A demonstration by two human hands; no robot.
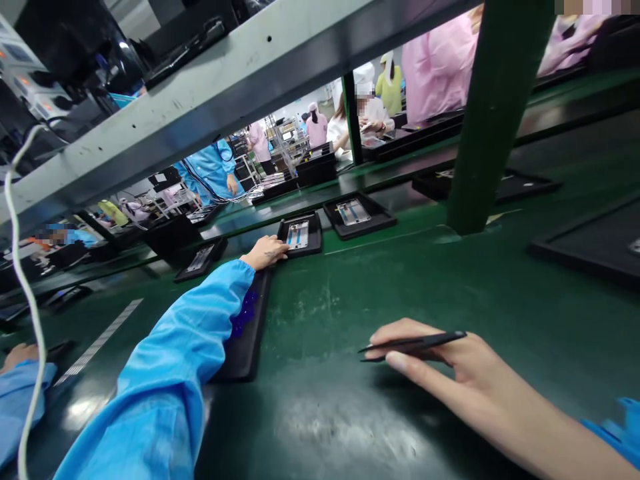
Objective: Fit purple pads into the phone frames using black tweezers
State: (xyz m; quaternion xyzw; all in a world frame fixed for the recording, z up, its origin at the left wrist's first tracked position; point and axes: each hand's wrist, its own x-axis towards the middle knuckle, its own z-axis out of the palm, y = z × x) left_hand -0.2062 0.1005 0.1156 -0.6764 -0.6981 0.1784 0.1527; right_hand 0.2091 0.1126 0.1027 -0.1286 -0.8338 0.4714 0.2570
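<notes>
My left hand (267,252) reaches forward and grips the near left edge of a small black tray (316,241). In that tray lies a silver phone frame (298,235) with blue strips on it. My right hand (450,373) is raised over the green bench, with black tweezers (415,343) pinched between thumb and fingers. The tweezer tips point left, slightly apart, with nothing visible between them. Under my left forearm is a larger black tray (245,353) holding small dark blue pieces (244,313), partly hidden by my sleeve.
Another black tray with a phone frame (353,212) sits to the right, and one more tray (200,259) to the left. A green post (487,133) rises at right. A white cable (25,287) hangs at left, near another person's sleeve (23,407). A metal shelf (200,93) crosses overhead.
</notes>
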